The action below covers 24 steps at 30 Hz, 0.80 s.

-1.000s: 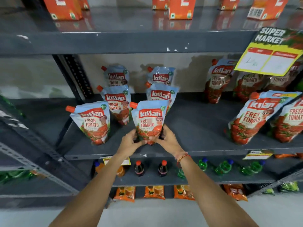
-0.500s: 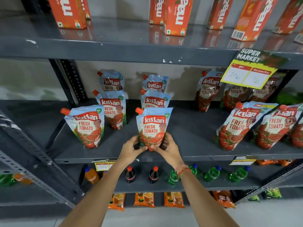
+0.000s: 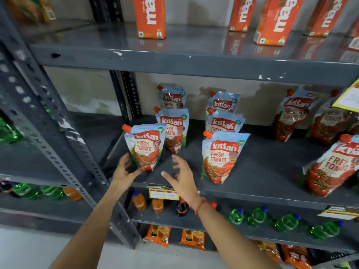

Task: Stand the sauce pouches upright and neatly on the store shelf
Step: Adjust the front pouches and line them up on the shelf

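Note:
Blue and red tomato sauce pouches stand on the grey shelf [image 3: 262,171] in two columns of three. The front left pouch [image 3: 144,146] leans a little to the right; my left hand [image 3: 124,169] is spread at its lower left corner, fingertips touching its base. My right hand [image 3: 180,175] hovers open with its fingers apart and holds nothing, in the gap between that pouch and the front right pouch [image 3: 223,158], which stands upright. Further right, a tilted pouch [image 3: 330,164] leans near the shelf's front, and more leaning pouches [image 3: 293,113] rest against the back wall.
Orange juice cartons [image 3: 150,16] stand on the shelf above. A perforated steel upright [image 3: 64,148] runs diagonally at the left. Below are small drink bottles [image 3: 158,205], green bottles [image 3: 287,223] and orange packets [image 3: 158,235]. A yellow price tag [image 3: 347,98] hangs at the right edge.
Both hands let go of the front right pouch, which now stands alone, and moved left to the front left pouch. The view shifted left and closer.

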Each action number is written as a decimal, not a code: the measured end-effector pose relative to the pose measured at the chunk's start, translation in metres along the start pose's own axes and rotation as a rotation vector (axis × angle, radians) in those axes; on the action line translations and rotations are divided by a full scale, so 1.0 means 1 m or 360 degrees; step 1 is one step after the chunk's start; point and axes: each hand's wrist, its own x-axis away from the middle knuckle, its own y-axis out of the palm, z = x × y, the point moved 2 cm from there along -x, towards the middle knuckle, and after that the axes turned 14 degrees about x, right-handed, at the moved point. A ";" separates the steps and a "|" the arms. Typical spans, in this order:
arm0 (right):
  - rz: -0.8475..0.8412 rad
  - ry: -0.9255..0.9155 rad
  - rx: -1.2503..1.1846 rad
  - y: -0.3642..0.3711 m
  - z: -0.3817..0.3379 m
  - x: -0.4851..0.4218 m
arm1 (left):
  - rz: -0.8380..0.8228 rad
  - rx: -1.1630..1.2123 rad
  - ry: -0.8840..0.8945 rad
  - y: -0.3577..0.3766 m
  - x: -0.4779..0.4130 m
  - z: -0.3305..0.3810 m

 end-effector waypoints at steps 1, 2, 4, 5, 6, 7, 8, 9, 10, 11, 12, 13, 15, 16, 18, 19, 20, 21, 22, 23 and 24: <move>-0.0119 0.0020 -0.0012 0.008 -0.003 -0.016 | -0.0104 -0.0017 -0.0030 0.000 -0.005 -0.001; -0.0219 0.0027 -0.0014 0.015 -0.007 -0.029 | -0.0177 -0.0049 -0.0053 -0.001 -0.009 -0.002; -0.0346 0.0041 -0.0059 0.022 -0.012 -0.048 | -0.0226 -0.0082 -0.0096 -0.001 -0.014 -0.003; -0.0387 0.0056 -0.0115 0.024 -0.013 -0.053 | -0.0231 -0.0080 -0.0115 -0.002 -0.015 -0.005; -0.0402 0.0079 -0.0173 0.023 -0.013 -0.053 | -0.0244 -0.0081 -0.0125 -0.001 -0.015 -0.005; -0.0394 0.0096 -0.0224 0.020 -0.012 -0.051 | -0.0262 -0.0075 -0.0131 0.002 -0.013 -0.005; -0.0374 0.0106 -0.0243 0.016 -0.009 -0.047 | -0.0277 -0.0073 -0.0139 0.005 -0.010 -0.005; -0.0348 0.0109 -0.0240 0.013 -0.003 -0.043 | -0.0294 -0.0074 -0.0141 0.008 -0.008 -0.006; -0.0321 0.0106 -0.0214 0.009 0.003 -0.038 | -0.0314 -0.0094 -0.0132 0.012 -0.004 -0.006; -0.0287 0.0103 -0.0184 0.007 0.012 -0.034 | -0.0332 -0.0111 -0.0117 0.015 -0.002 -0.007; -0.0252 0.0106 -0.0171 0.005 0.017 -0.029 | -0.0355 -0.0135 -0.0096 0.019 0.001 -0.007; -0.0212 0.0122 -0.0188 0.003 0.022 -0.025 | -0.0372 -0.0149 -0.0069 0.023 0.003 -0.008; -0.0145 0.0150 -0.0237 -0.001 0.026 -0.020 | -0.0391 -0.0175 -0.0037 0.030 0.005 -0.010; -0.0118 0.0154 -0.0241 -0.003 0.026 -0.018 | -0.0392 -0.0187 -0.0031 0.034 0.006 -0.010; -0.0066 0.0156 -0.0255 -0.005 0.027 -0.017 | -0.0400 -0.0205 -0.0018 0.040 0.007 -0.009; -0.0040 0.0158 -0.0258 -0.006 0.029 -0.016 | -0.0409 -0.0199 -0.0014 0.042 0.006 -0.010; -0.0019 0.0159 -0.0250 -0.006 0.030 -0.016 | -0.0414 -0.0204 -0.0019 0.043 0.006 -0.008; 0.0003 0.0158 -0.0251 -0.006 0.031 -0.015 | -0.0415 -0.0201 -0.0016 0.044 0.005 -0.009; 0.0020 0.0162 -0.0248 -0.005 0.031 -0.014 | -0.0415 -0.0208 -0.0022 0.045 0.006 -0.007; 0.0034 0.0164 -0.0254 -0.005 0.031 -0.014 | -0.0412 -0.0203 -0.0013 0.046 0.005 -0.009; 0.0046 0.0168 -0.0248 -0.005 0.030 -0.013 | -0.0403 -0.0209 -0.0012 0.046 0.005 -0.008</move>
